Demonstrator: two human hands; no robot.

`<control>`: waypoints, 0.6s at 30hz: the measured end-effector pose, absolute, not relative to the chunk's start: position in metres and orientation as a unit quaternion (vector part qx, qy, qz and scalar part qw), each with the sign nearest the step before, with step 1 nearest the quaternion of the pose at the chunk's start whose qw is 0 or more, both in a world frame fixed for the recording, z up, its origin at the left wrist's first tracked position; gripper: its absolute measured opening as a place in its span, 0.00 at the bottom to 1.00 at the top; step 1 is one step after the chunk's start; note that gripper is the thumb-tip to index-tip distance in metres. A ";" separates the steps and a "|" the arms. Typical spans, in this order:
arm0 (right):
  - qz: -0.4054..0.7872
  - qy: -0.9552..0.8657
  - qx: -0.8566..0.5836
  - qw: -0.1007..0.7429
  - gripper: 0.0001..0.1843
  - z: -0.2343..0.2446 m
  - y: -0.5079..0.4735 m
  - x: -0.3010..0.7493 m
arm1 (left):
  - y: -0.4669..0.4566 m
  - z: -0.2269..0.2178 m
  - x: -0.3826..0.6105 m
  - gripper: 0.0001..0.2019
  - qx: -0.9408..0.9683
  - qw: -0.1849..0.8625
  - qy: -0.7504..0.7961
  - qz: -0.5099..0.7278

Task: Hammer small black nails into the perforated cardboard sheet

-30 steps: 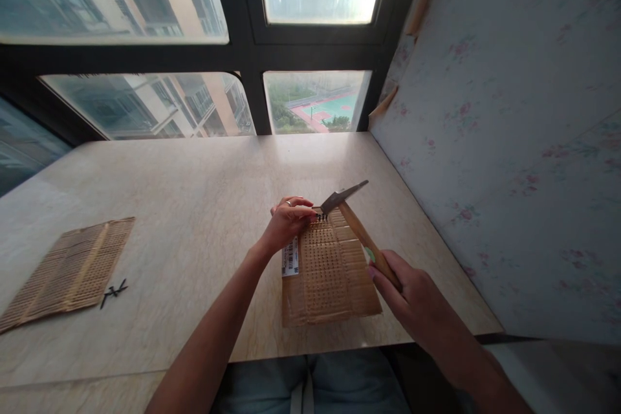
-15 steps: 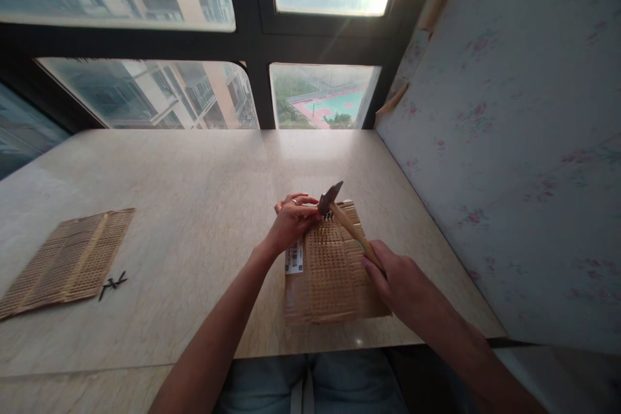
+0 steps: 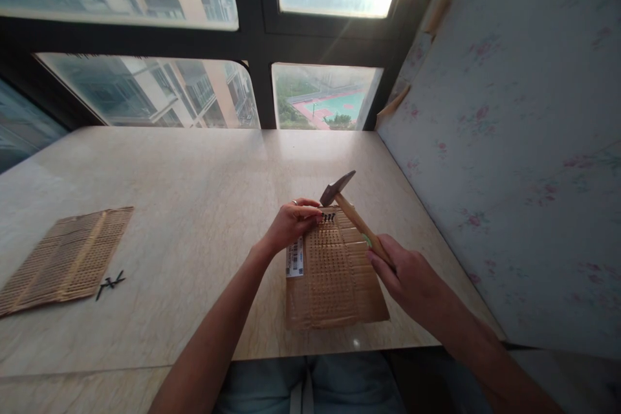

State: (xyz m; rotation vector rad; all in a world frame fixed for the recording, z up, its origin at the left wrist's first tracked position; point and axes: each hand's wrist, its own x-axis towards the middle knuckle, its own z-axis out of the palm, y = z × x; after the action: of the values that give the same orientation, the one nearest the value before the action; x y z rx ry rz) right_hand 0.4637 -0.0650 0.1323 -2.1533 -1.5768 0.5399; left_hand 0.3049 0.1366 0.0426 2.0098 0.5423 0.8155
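Observation:
My right hand (image 3: 400, 265) is wrapped round the wooden handle of a hammer (image 3: 356, 217). The hammer's dark metal head is raised just above the far edge of a cardboard piece (image 3: 334, 278), close to my left fingertips. With thumb and fingers pinched together, my left hand (image 3: 294, 223) rests at the cardboard's far left corner. What sits in that pinch is too small to make out, though it looks like a nail. Right beside it, several dark nails (image 3: 328, 217) stand in a short row in the cardboard. Rows of small holes cover the cardboard, and a white barcode label (image 3: 294, 259) is on its left side.
On the left of the stone sill (image 3: 194, 207) lies another corrugated cardboard sheet (image 3: 68, 259), with several loose dark nails (image 3: 110, 283) beside it. A flowered wall (image 3: 509, 142) bounds the right side. Dark-framed windows (image 3: 257, 45) stand at the back.
The hammer head has lifted up and slightly right, away from my left fingertips, leaving the nail row in clearer view. My left fingers remain pinched at the same corner.

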 end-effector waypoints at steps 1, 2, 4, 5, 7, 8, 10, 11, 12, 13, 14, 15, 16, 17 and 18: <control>0.195 -0.564 -0.772 0.218 0.11 0.133 -0.065 0.464 | 0.137 0.043 0.305 0.07 0.806 0.444 0.216 0.327; 0.197 -0.563 -0.772 0.221 0.11 0.133 -0.066 0.464 | 0.137 0.044 0.304 0.08 0.805 0.447 0.214 0.325; 0.204 -0.566 -0.772 0.204 0.10 0.134 -0.067 0.464 | 0.137 0.047 0.304 0.07 0.808 0.453 0.201 0.320; 0.207 -0.570 -0.772 0.189 0.10 0.133 -0.067 0.464 | 0.137 0.048 0.304 0.07 0.809 0.456 0.192 0.319; 0.212 -0.576 -0.772 0.166 0.10 0.133 -0.068 0.464 | 0.137 0.050 0.304 0.07 0.809 0.461 0.179 0.319; 0.215 -0.577 -0.770 0.166 0.10 0.133 -0.068 0.464 | 0.138 0.050 0.304 0.07 0.809 0.461 0.178 0.319; 0.217 -0.575 -0.767 0.185 0.10 0.133 -0.068 0.464 | 0.139 0.049 0.303 0.07 0.810 0.457 0.186 0.317; 0.214 -0.573 -0.767 0.195 0.10 0.133 -0.067 0.464 | 0.139 0.048 0.303 0.07 0.811 0.455 0.190 0.315; 0.210 -0.572 -0.767 0.200 0.10 0.133 -0.067 0.464 | 0.139 0.047 0.302 0.07 0.811 0.454 0.191 0.314; 0.205 -0.573 -0.769 0.197 0.10 0.133 -0.067 0.464 | 0.140 0.046 0.302 0.07 0.811 0.455 0.190 0.315; 0.201 -0.576 -0.770 0.187 0.10 0.133 -0.066 0.464 | 0.140 0.046 0.302 0.07 0.810 0.457 0.186 0.317; 0.199 -0.581 -0.770 0.174 0.09 0.133 -0.066 0.465 | 0.141 0.045 0.302 0.07 0.809 0.458 0.181 0.320; 0.200 -0.586 -0.769 0.162 0.09 0.133 -0.066 0.465 | 0.141 0.045 0.302 0.07 0.810 0.457 0.178 0.323; 0.201 -0.589 -0.767 0.157 0.10 0.133 -0.065 0.465 | 0.141 0.045 0.302 0.07 0.812 0.453 0.175 0.325; 0.203 -0.590 -0.765 0.158 0.10 0.133 -0.066 0.466 | 0.141 0.045 0.302 0.07 0.814 0.449 0.173 0.325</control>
State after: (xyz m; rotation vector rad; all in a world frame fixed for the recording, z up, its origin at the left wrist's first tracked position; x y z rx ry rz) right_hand 0.4658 -0.0655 0.1329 -2.1877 -1.6887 0.5806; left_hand 0.3020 0.1411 0.0454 2.0145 0.4270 0.8047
